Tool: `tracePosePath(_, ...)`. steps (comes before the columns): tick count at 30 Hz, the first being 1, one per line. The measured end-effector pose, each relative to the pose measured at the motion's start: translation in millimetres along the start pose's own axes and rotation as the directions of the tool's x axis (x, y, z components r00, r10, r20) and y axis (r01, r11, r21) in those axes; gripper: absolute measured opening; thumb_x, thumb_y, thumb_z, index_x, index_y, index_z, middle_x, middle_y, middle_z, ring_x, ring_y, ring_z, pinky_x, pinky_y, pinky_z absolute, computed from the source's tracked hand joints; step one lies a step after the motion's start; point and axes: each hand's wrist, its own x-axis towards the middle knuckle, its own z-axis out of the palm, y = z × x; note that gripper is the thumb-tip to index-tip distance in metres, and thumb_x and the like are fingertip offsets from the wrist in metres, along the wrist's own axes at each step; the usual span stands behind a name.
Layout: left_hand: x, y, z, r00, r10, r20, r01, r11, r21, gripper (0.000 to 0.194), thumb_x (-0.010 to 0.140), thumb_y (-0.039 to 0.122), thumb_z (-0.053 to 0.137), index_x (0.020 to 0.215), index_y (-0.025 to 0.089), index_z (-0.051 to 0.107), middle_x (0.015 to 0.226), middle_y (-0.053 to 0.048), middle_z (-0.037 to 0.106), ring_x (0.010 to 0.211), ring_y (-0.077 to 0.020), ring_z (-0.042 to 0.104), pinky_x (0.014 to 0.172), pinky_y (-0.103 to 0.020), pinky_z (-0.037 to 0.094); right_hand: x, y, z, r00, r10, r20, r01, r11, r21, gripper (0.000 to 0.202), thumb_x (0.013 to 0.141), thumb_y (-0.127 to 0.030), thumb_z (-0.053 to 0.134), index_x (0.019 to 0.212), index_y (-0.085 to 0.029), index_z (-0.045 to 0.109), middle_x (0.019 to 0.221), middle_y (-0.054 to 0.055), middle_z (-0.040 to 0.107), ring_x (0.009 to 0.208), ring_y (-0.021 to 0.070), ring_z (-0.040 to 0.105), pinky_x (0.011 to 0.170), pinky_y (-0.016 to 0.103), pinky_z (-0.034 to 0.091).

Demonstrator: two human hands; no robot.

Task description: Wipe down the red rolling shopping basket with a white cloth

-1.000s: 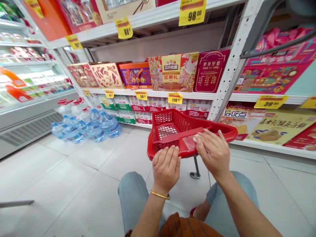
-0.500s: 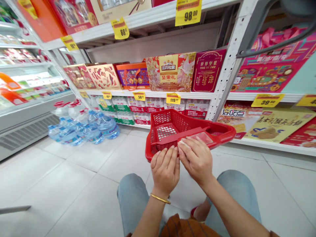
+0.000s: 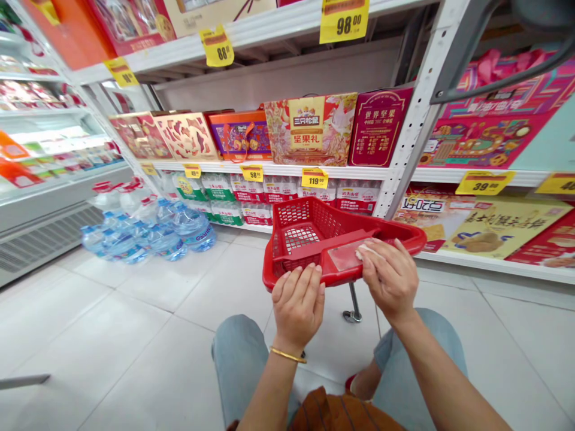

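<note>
A red plastic shopping cart (image 3: 330, 216) with perforated walls stands in front of me, one metal leg and caster (image 3: 353, 314) showing beneath it. My left hand (image 3: 297, 308) is closed over its near rim, left of centre, a gold bangle at the wrist. On the right part of the same rim, my right hand (image 3: 390, 280) presses a crumpled white cloth or tissue (image 3: 365, 249), mostly hidden under the fingers. The cloth touches the right end of a clear-covered panel (image 3: 345, 257) set into the handle.
Shelves ahead hold gift boxes (image 3: 309, 133) above packs of bottled water (image 3: 254, 190). Large water bottles (image 3: 193, 227) stand on the tiled floor at left, beside a refrigerated case (image 3: 49, 218). A grey metal bracket (image 3: 465, 57) hangs at upper right. My knees (image 3: 240, 353) flank the cart.
My right hand has slid right along the rim with the white cloth, away from my left hand, uncovering the clear panel. My left hand keeps its place on the rim.
</note>
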Motion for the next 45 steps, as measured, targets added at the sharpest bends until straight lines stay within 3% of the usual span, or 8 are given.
tracePosePath(4, 0, -1, 1.7, 0.999, -0.042, 0.001, 0.042, 0.999, -0.014, 0.03, 0.091, 0.021, 0.055, 0.119, 0.02, 0.065, 0.11, -0.005, 0.074, 0.102, -0.0206, 0.065, 0.1, -0.036, 0.036, 3, 10, -1, 0.998, 0.07, -0.009, -0.07, 0.997, 0.013, 0.017, 0.089, -0.021, 0.057, 0.099, -0.021, 0.07, 0.103, 0.006, 0.074, 0.102, 0.0209, 0.068, 0.103, 0.043, 0.045)
tracePosePath(8, 0, 0, 2.6, 0.997, -0.077, -0.011, 0.077, 0.996, -0.033, 0.03, 0.091, 0.021, 0.054, 0.118, 0.021, 0.066, 0.11, -0.005, 0.074, 0.101, -0.0208, 0.064, 0.099, -0.037, 0.037, 15, -7, 1, 0.991, 0.129, 0.028, -0.13, 0.991, 0.022, 0.019, 0.092, -0.025, 0.054, 0.097, -0.02, 0.071, 0.098, 0.007, 0.074, 0.097, 0.021, 0.069, 0.097, 0.041, 0.049)
tracePosePath(14, -1, 0, 1.1, 0.998, -0.067, -0.018, 0.066, 0.998, -0.024, 0.028, 0.091, 0.021, 0.054, 0.116, 0.019, 0.067, 0.107, -0.006, 0.074, 0.101, -0.0215, 0.064, 0.098, -0.037, 0.036, 32, -51, 11, 0.969, 0.003, 0.248, -0.029, 0.994, 0.101, 0.022, 0.094, -0.03, 0.053, 0.099, -0.019, 0.071, 0.106, 0.007, 0.073, 0.103, 0.0217, 0.065, 0.1, 0.041, 0.047)
tracePosePath(17, -3, -5, 0.9, 0.998, -0.052, -0.021, 0.052, 0.999, -0.009, 0.029, 0.09, 0.021, 0.055, 0.117, 0.019, 0.066, 0.106, -0.007, 0.074, 0.1, -0.0214, 0.065, 0.098, -0.037, 0.037, 35, -59, 13, 0.957, -0.036, 0.289, 0.01, 0.996, 0.091, 0.022, 0.094, -0.031, 0.053, 0.099, -0.019, 0.071, 0.109, 0.007, 0.072, 0.11, 0.023, 0.063, 0.102, 0.041, 0.045)
tracePosePath(22, -2, -13, 0.1, 1.0, -0.002, -0.012, 0.002, 1.0, -0.005, 0.03, 0.09, 0.021, 0.056, 0.118, 0.02, 0.066, 0.105, -0.006, 0.075, 0.099, -0.0199, 0.066, 0.097, -0.035, 0.039, 36, -47, 12, 0.96, -0.014, 0.279, 0.001, 0.999, 0.046, 0.023, 0.095, -0.03, 0.05, 0.099, -0.022, 0.072, 0.105, 0.004, 0.074, 0.103, 0.0198, 0.067, 0.102, 0.04, 0.044)
tracePosePath(27, 1, -14, -0.6, 0.999, 0.017, -0.036, -0.018, 1.0, -0.013, 0.03, 0.09, 0.021, 0.056, 0.117, 0.02, 0.067, 0.103, -0.005, 0.075, 0.096, -0.0194, 0.067, 0.095, -0.034, 0.04, 33, -28, 9, 0.953, 0.001, 0.303, -0.009, 1.0, 0.024, 0.023, 0.095, -0.029, 0.051, 0.102, -0.022, 0.072, 0.108, 0.003, 0.073, 0.11, 0.0208, 0.065, 0.104, 0.041, 0.042)
tracePosePath(37, 2, -20, -3.7, 0.999, 0.025, -0.03, -0.026, 0.999, -0.034, 0.026, 0.089, 0.02, 0.056, 0.112, 0.019, 0.068, 0.104, -0.005, 0.075, 0.096, -0.0193, 0.067, 0.093, -0.035, 0.041, 30, -1, 2, 0.967, 0.095, 0.238, -0.087, 0.995, -0.043, 0.025, 0.095, -0.032, 0.05, 0.099, -0.022, 0.073, 0.108, 0.005, 0.073, 0.107, 0.0229, 0.066, 0.1, 0.043, 0.046)
tracePosePath(45, -2, -39, -12.4, 1.0, 0.02, -0.007, -0.021, 0.998, -0.066, 0.026, 0.087, 0.018, 0.057, 0.11, 0.02, 0.069, 0.104, -0.005, 0.075, 0.096, -0.0191, 0.067, 0.093, -0.036, 0.042, 26, -10, -1, 0.978, 0.079, 0.195, -0.076, 0.997, -0.022, 0.025, 0.095, -0.029, 0.051, 0.098, -0.018, 0.073, 0.104, 0.006, 0.074, 0.096, 0.0198, 0.07, 0.086, 0.032, 0.052)
